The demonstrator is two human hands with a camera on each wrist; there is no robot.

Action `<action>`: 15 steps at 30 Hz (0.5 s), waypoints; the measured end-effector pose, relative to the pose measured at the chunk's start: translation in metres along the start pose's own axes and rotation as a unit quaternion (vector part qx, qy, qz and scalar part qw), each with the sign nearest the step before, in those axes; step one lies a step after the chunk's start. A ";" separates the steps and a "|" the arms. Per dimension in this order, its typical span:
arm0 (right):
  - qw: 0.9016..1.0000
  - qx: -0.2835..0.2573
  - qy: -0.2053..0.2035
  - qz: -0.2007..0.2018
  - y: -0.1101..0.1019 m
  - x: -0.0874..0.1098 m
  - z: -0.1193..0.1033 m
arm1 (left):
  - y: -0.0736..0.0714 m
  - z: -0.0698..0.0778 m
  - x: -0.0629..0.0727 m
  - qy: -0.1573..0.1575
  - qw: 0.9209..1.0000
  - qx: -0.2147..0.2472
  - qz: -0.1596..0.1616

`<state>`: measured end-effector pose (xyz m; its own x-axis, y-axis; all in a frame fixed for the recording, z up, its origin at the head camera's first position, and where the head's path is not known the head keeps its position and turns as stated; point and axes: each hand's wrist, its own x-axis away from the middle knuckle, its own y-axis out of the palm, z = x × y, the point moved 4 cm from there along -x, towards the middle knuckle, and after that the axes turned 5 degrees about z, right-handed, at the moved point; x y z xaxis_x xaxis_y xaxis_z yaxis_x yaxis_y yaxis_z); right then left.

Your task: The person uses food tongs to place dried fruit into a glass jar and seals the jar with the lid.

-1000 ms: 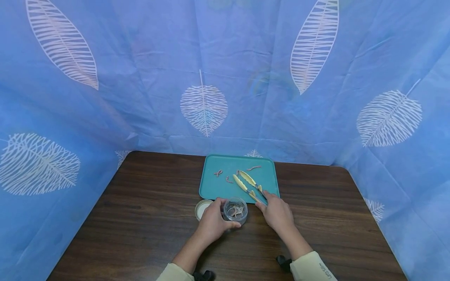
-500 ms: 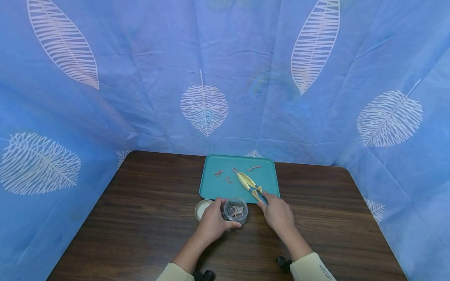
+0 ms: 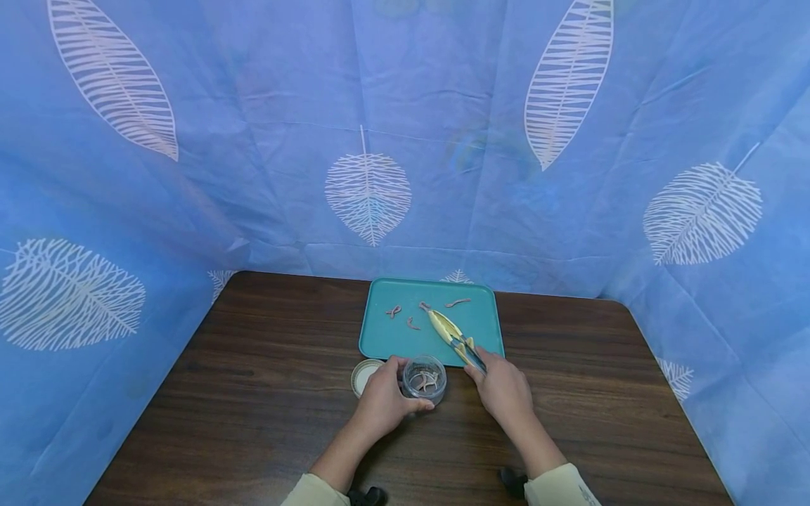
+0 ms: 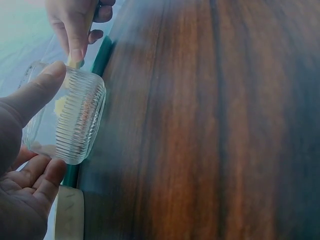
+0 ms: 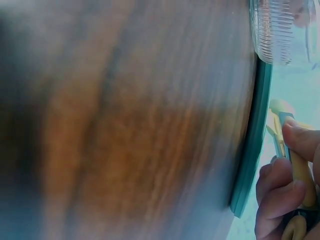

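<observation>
My left hand (image 3: 383,399) grips a clear ribbed jar (image 4: 82,117) that stands on the table before the tray, its mouth uncovered. Inside lie some pale, worm-like strips (image 3: 427,380). In my right hand (image 3: 502,385) is a pair of yellow-and-grey tongs (image 3: 446,329), reaching over the teal tray (image 3: 380,343). The tips of the tongs are closed together at a small pinkish worm-like piece (image 3: 423,306). More such pieces lie on the tray: a looped one (image 3: 394,311), a bent one (image 3: 413,323) and a straighter one (image 3: 458,303).
A round lid with a white inside (image 3: 363,377) lies left of the jar, partly behind my left hand. The dark wooden table (image 3: 266,365) spreads to both sides. A blue leaf-print cloth (image 3: 278,190) hangs behind and beside it.
The tongs have gone from spread to closed, their tips now at the worm-like piece by the tray's upper middle. My right hand has shifted very slightly right; the left hand and jar stay put.
</observation>
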<state>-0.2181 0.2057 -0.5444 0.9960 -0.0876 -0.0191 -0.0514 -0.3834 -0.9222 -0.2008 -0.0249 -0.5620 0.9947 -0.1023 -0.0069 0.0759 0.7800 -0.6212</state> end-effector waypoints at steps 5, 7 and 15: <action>1.000 -0.006 0.009 0.008 -0.005 0.008 0.001 | 0.000 0.001 0.000 0.002 1.000 0.002 0.001; 1.000 -0.007 0.008 0.012 -0.008 0.012 0.002 | 0.000 0.002 0.000 0.003 1.000 0.002 0.002; 0.999 -0.018 -0.001 0.035 -0.020 0.030 0.006 | -0.001 0.003 0.000 0.007 1.000 -0.006 0.003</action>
<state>-0.1863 0.2161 -0.5283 0.9901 -0.1126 -0.0842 -0.1235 -0.4102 -0.9036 -0.2006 -0.0236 -0.5590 0.9941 -0.1064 -0.0225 0.0686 0.7734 -0.6302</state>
